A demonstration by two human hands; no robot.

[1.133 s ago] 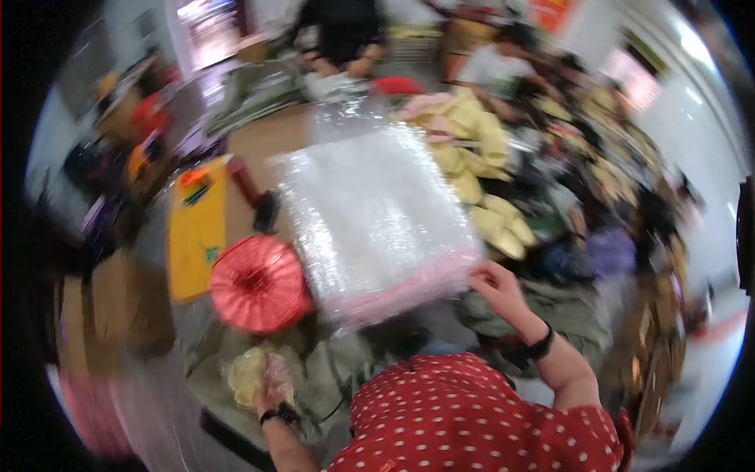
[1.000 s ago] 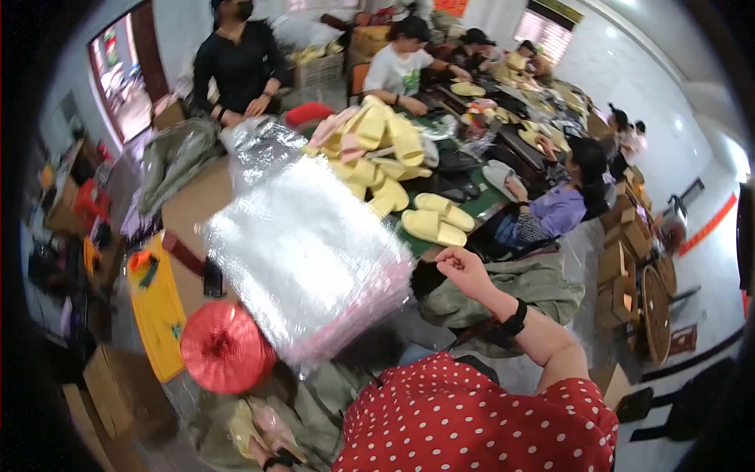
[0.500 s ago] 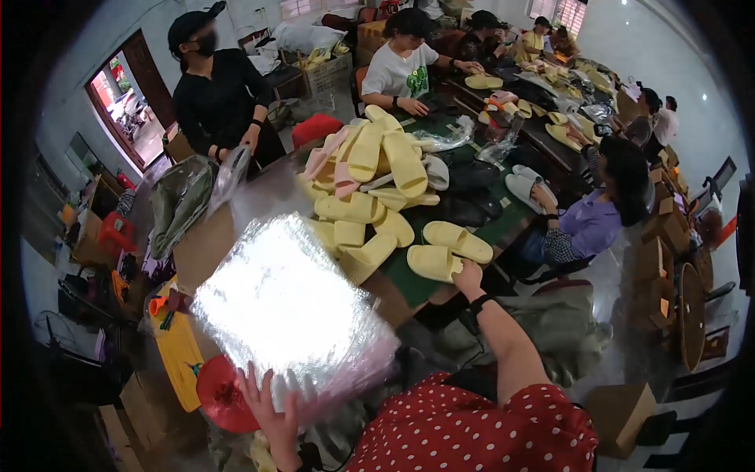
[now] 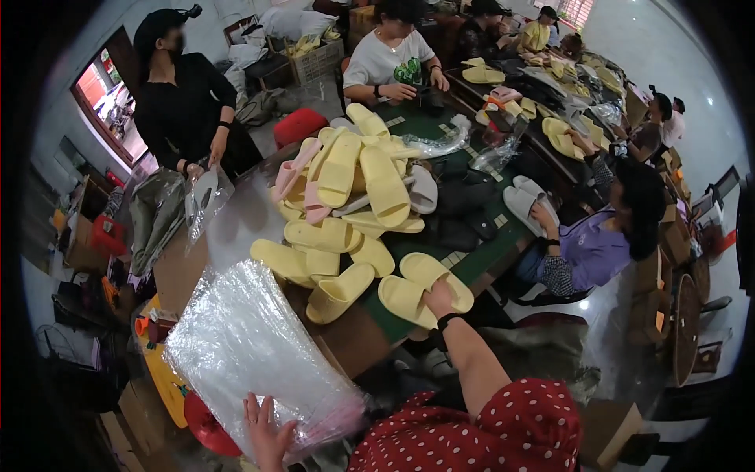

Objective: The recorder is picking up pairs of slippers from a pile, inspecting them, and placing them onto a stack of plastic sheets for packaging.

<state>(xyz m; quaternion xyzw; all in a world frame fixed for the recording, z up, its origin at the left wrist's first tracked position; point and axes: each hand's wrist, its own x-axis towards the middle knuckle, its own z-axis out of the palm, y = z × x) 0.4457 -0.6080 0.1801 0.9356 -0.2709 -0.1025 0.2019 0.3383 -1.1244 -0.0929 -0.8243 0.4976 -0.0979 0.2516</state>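
My right hand (image 4: 441,300) reaches between a pair of yellow slippers (image 4: 425,271) at the edge of the green mat, its fingers closed on their inner sides; the fingertips are partly hidden. My left hand (image 4: 268,434) is spread open at the near edge of a stack of clear plastic bags (image 4: 255,346), its fingers over the film. Beyond the bags lies a heap of yellow slippers (image 4: 385,185), with a few pink slippers (image 4: 295,169) and grey ones among them. One loose yellow slipper (image 4: 340,293) rests between the bags and the pair I grip.
Black slippers (image 4: 464,197) lie right of the heap on the green mat (image 4: 507,236). At the left, a person in black (image 4: 185,110) holds a clear bag with a pale slipper. To the right, a person in purple (image 4: 586,244) handles grey slippers. A red round object (image 4: 206,425) sits beside my left hand.
The whole view has shifted, and the glare on the plastic bags has faded. My right hand has come further in between the two yellow slippers. The person in black has lowered the bag.
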